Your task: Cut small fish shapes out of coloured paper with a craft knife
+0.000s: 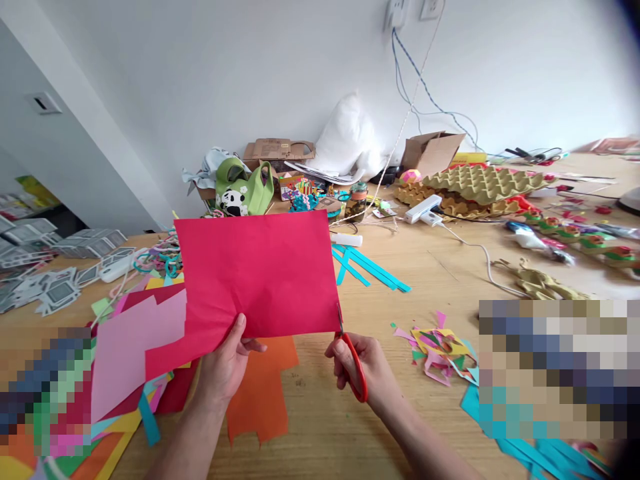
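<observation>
My left hand (225, 363) pinches the lower edge of a red paper sheet (255, 273) and holds it up above the wooden table (320, 413). My right hand (367, 367) grips red-handled scissors (353, 363). Their blades (339, 317) meet the sheet's lower right corner. An orange paper piece (263, 393) lies flat under my left hand. Pink paper (135, 347) sits to the left on a stack of coloured sheets.
Coloured scraps (440, 350) lie right of my hands, and blue strips (370, 267) lie behind the sheet. Egg cartons (475, 183), a glue gun (423, 210), a green panda bag (243, 190) and boxes crowd the back. Grey cut-outs (55, 290) lie at the left.
</observation>
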